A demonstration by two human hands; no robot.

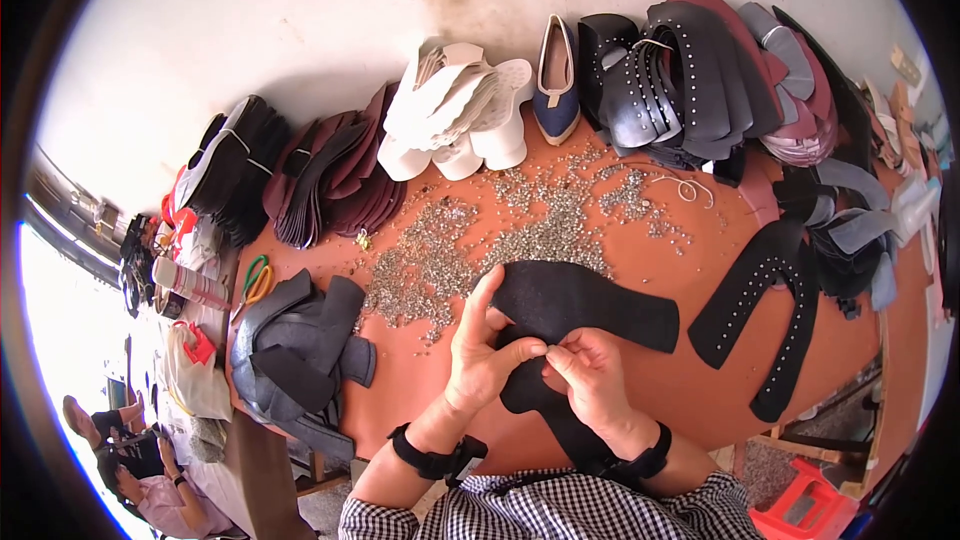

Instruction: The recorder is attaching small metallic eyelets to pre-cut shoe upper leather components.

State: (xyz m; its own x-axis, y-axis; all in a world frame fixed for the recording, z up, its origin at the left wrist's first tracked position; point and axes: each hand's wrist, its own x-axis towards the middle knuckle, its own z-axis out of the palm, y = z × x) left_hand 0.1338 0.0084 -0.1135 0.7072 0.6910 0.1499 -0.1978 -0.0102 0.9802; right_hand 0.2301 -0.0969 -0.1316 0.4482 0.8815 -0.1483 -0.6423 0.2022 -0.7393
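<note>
A black U-shaped shoe upper piece point(610, 310) is held up in front of me, its lower arm hanging toward my checked shirt. My left hand point(482, 350) grips its left edge, index finger raised behind it and thumb across the front. The fingertips of my right hand point(595, 380) pinch together at the inner edge, against my left thumb tip. Whether a small stud sits between them is too small to tell. Beyond the piece, loose silvery studs point(425, 265) lie scattered on the orange-brown table point(660, 405). To the right rests another black upper point(735, 290) lined with studs.
Along the wall stand stacks of black studded uppers point(700, 70), maroon pieces point(340, 175), white pieces point(440, 105) and a navy shoe point(556, 90). Dark cut pieces point(300, 350) and scissors point(256, 285) lie left. Another person point(165, 490) sits lower left; a red stool point(805, 505) stands lower right.
</note>
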